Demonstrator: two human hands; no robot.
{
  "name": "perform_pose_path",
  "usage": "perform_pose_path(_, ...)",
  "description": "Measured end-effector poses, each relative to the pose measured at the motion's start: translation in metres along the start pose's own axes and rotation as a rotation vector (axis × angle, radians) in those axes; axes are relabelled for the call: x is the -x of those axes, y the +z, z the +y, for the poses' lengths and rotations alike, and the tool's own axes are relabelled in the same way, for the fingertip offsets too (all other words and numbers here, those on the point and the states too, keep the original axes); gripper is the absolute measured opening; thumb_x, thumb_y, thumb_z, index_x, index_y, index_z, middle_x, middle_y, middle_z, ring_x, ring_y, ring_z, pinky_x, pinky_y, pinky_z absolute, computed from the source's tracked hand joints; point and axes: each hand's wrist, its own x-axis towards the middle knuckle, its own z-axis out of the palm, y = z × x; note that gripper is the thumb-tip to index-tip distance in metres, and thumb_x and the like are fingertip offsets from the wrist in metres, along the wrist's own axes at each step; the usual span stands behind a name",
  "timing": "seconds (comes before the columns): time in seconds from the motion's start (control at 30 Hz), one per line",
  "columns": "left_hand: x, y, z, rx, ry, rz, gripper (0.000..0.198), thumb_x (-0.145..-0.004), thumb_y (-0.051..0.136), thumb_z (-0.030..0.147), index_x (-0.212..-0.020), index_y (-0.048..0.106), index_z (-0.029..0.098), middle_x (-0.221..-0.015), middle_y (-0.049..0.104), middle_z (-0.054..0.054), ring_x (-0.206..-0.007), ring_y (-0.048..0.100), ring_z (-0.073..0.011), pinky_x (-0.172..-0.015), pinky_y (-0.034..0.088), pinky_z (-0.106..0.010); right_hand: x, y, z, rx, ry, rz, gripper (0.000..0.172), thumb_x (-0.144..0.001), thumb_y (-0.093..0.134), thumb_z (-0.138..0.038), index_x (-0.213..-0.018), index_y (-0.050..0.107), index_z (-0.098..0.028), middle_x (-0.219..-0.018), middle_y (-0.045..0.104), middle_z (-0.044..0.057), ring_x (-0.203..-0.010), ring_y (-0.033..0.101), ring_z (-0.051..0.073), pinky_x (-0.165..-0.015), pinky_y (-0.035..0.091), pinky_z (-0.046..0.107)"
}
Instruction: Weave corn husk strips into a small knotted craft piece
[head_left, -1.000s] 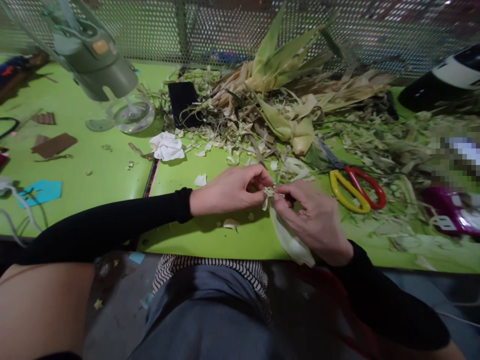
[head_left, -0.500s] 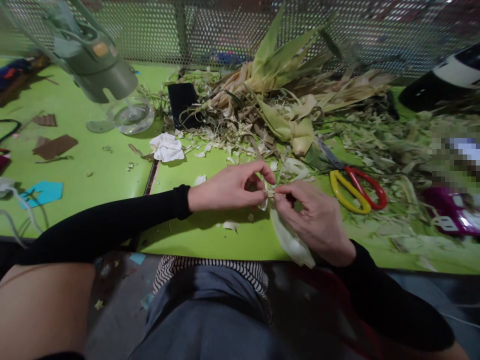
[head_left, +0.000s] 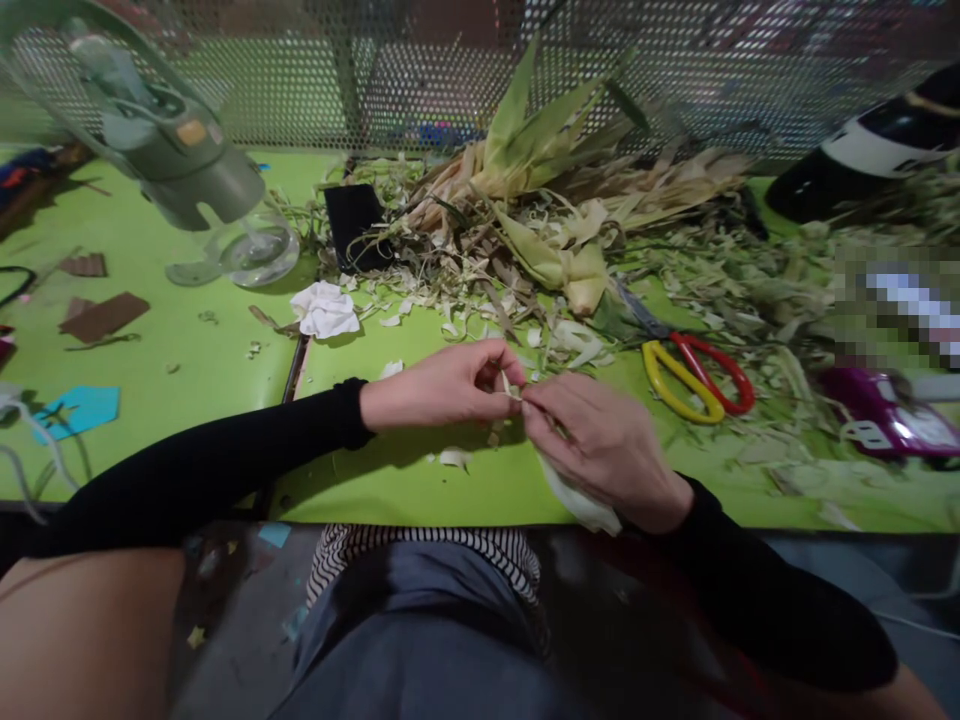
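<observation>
Husk, pale and long, slants from the fingertips toward the near edge of the worktop, beneath the nearer right hand, whose fingers pinch together at its upper end. Opposite, the left hand closes thumb and forefinger on a thin strip. Half a second ago that forefinger arched wider; now it curls closer to the thumb.
</observation>
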Motion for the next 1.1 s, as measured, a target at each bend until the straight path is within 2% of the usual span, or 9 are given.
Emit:
perform_pose_path(0.1, 0.005, 0.006, 0.001, -0.476, 0.123, 0.160, 0.017, -0.088, 0.059, 0.025, -0.103, 0.054, 0.017, -0.084, 0.067, -0.002, -0.069, 0.058, -0.0120, -0.063, 0.040, -0.024, -0.005, -0.004, -0.003, -0.257, 0.268, -0.054, 0.017, -0.092, 0.053, -0.022, -0.077, 0.059, -0.023, -0.069, 0.057, 0.002, -0.063, 0.050, 0.017, -0.060, 0.038, 0.033)
perform_pose_path(0.2, 0.009, 0.012, -0.003, -0.759, 0.228, 0.183, 0.019, -0.094, 0.048, 0.023, -0.112, 0.054, 0.018, -0.089, 0.069, -0.005, -0.073, 0.061, -0.0157, -0.063, 0.039, -0.026, -0.013, -0.006, -0.003, -0.619, 0.563, -0.116, 0.015, -0.087, 0.056, -0.026, -0.072, 0.055, -0.023, -0.066, 0.049, -0.001, -0.058, 0.042, 0.014, -0.056, 0.033, 0.031)
perform_pose_path(0.37, 0.007, 0.012, -0.004, -0.621, 0.243, 0.214, 0.019, -0.094, 0.051, 0.024, -0.112, 0.053, 0.017, -0.094, 0.070, -0.007, -0.075, 0.063, -0.0158, -0.065, 0.043, -0.028, -0.018, -0.003, 0.000, -1.126, 0.894, -0.165, 0.014, -0.078, 0.064, -0.029, -0.072, 0.052, -0.022, -0.064, 0.041, -0.006, -0.048, 0.025, 0.007, -0.046, 0.017, 0.028)
perform_pose_path(0.47, 0.005, 0.006, 0.005, -0.159, 0.137, 0.214, 0.034, -0.090, 0.059, 0.024, -0.120, 0.046, 0.018, -0.102, 0.070, -0.007, -0.074, 0.066, -0.0119, -0.065, 0.048, -0.025, -0.015, -0.006, 0.000, -1.029, 0.846, -0.123, 0.012, -0.081, 0.062, -0.027, -0.073, 0.054, -0.022, -0.059, 0.037, -0.007, -0.049, 0.028, 0.008, -0.047, 0.018, 0.028)
perform_pose_path(0.6, 0.002, -0.005, 0.014, 0.313, -0.164, 0.175, 0.041, -0.090, 0.062, 0.029, -0.125, 0.044, 0.019, -0.101, 0.069, -0.006, -0.065, 0.066, -0.0088, -0.050, 0.041, -0.020, -0.012, -0.012, -0.002, -0.711, 0.676, -0.102, 0.013, -0.088, 0.056, -0.025, -0.075, 0.057, -0.022, -0.062, 0.044, -0.004, -0.055, 0.037, 0.011, -0.052, 0.028, 0.029)
perform_pose_path(0.7, 0.000, -0.010, 0.013, 0.270, -0.226, 0.055, 0.024, -0.084, 0.069, 0.031, -0.100, 0.058, 0.017, -0.080, 0.061, 0.002, -0.058, 0.056, -0.0058, -0.047, 0.033, -0.018, -0.013, -0.012, -0.003, -0.458, 0.484, -0.110, 0.016, -0.090, 0.053, -0.022, -0.075, 0.058, -0.023, -0.066, 0.052, -0.001, -0.059, 0.045, 0.014, -0.056, 0.032, 0.030)
perform_pose_path(0.8, 0.000, -0.012, 0.012, 0.084, -0.179, 0.058, 0.016, -0.080, 0.070, 0.028, -0.080, 0.060, 0.016, -0.068, 0.052, 0.005, -0.057, 0.043, -0.0045, -0.050, 0.031, -0.017, -0.011, -0.006, -0.002, -0.238, 0.246, -0.061, 0.018, -0.092, 0.051, -0.019, -0.077, 0.059, -0.023, -0.068, 0.056, 0.001, -0.061, 0.050, 0.016, -0.057, 0.036, 0.031)
perform_pose_path(0.93, 0.001, -0.012, 0.014, -0.007, -0.158, 0.063, 0.008, -0.079, 0.064, 0.022, -0.077, 0.059, 0.016, -0.071, 0.056, 0.004, -0.063, 0.045, -0.0068, -0.057, 0.035, -0.019, -0.007, 0.004, -0.002, 0.073, -0.011, 0.009, 0.021, -0.097, 0.048, -0.017, -0.080, 0.060, -0.023, -0.072, 0.061, 0.004, -0.066, 0.056, 0.019, -0.061, 0.042, 0.033)
perform_pose_path(1.1, -0.001, -0.006, 0.010, 0.038, -0.158, 0.098, 0.010, -0.075, 0.063, 0.023, -0.078, 0.056, 0.018, -0.073, 0.058, 0.004, -0.064, 0.046, -0.0082, -0.058, 0.035, -0.021, -0.004, 0.009, -0.003, 0.214, -0.069, 0.063, 0.019, -0.098, 0.051, -0.018, -0.083, 0.062, -0.023, -0.073, 0.064, 0.006, -0.067, 0.059, 0.020, -0.061, 0.046, 0.033)
